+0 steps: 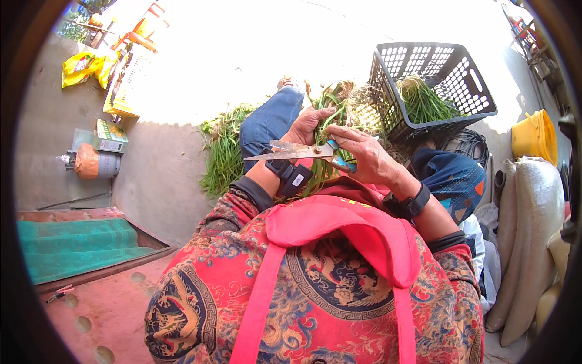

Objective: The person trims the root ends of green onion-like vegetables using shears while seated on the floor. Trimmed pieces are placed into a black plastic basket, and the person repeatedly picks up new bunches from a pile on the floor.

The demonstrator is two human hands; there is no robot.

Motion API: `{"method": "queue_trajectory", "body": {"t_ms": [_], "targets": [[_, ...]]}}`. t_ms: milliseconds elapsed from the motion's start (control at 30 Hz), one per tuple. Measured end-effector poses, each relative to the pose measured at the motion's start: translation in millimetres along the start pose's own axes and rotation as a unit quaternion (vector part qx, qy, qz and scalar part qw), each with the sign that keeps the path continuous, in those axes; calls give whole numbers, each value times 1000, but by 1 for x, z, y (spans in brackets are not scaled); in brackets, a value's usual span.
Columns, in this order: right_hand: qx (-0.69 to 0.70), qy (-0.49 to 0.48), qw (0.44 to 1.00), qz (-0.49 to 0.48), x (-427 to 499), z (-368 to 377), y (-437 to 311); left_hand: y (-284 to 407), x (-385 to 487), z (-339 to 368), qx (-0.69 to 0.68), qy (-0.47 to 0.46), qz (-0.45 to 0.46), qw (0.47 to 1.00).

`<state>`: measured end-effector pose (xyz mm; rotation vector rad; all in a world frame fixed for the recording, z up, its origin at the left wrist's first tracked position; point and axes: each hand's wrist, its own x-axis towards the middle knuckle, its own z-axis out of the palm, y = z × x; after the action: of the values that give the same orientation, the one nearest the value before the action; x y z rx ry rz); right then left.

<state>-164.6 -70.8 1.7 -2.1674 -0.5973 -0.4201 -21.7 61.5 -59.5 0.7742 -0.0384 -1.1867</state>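
Observation:
My left hand (309,125) grips a bunch of long green leafy stalks (320,175) with pale roots, held over my lap. In my right hand (363,148) are scissors (309,152) with blue handles and worn metal blades; the blades point left across my left wrist, somewhat apart. The right fingertips also touch the bunch near its root end. More green stalks (223,154) lie heaped on the floor left of my leg. A black plastic crate (473,113) at the right holds a bundle of green stalks (423,100) with pale root ends.
Loose roots and leaves (363,109) lie beside the crate. Farther right are a yellow bucket (536,136), a coiled black cable (468,143) and full woven sacks (529,236). At the left stand a gas canister (107,164), a green box (110,135) and a red surface with green cloth (82,245).

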Motion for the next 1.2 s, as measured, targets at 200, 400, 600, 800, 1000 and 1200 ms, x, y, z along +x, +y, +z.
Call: {"method": "queue_trajectory", "body": {"t_ms": [200, 400, 600, 800, 1000, 1200], "targets": [[-2, 12, 1000, 20, -13, -9, 0, 24, -6, 4, 36, -9, 46, 998], [36, 22, 992, 115, -48, -30, -2, 65, -14, 8, 119, 91, 196, 969], [212, 94, 929, 288, -55, -45, 4, 72, -20, 28, 194, 10, 258, 946], [317, 269, 878, 236, -5, -36, 22, 52, -14, 53, 169, -41, 188, 967], [188, 297, 920, 173, 20, -34, 19, 21, -12, 72, 210, -3, 132, 969], [103, 265, 941, 183, 17, -31, 19, 18, -10, 71, 318, 24, 140, 937]]}}
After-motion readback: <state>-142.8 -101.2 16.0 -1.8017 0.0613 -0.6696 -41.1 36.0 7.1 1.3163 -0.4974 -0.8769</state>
